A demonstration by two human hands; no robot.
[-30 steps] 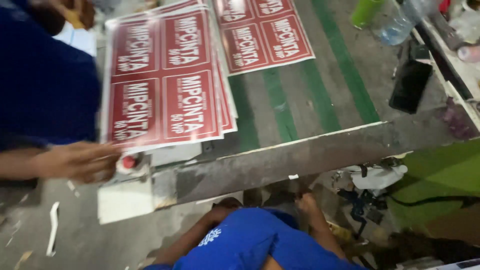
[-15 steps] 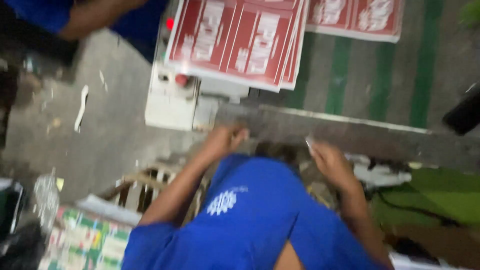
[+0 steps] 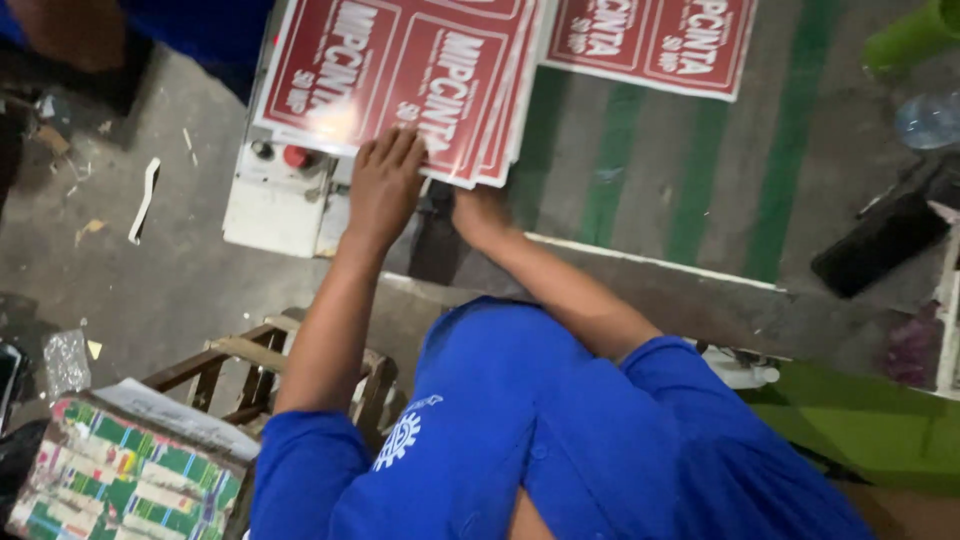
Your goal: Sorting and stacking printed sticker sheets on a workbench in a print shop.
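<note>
I see the left hand (image 3: 385, 185) laid flat, fingers spread apart, on the near edge of the stack of red printed sheets (image 3: 400, 70); its grip is not closed on anything. The right hand (image 3: 480, 212) sits just under the stack's near corner, touching it; I cannot tell whether its grip is closed. The stack rests on the surface (image 3: 640, 200), which is grey with green stripes, overhanging a white control box (image 3: 275, 200) with a red button (image 3: 295, 156). A second red sheet (image 3: 660, 40) lies beside the stack, just apart. A wooden stool (image 3: 250, 370) stands below.
</note>
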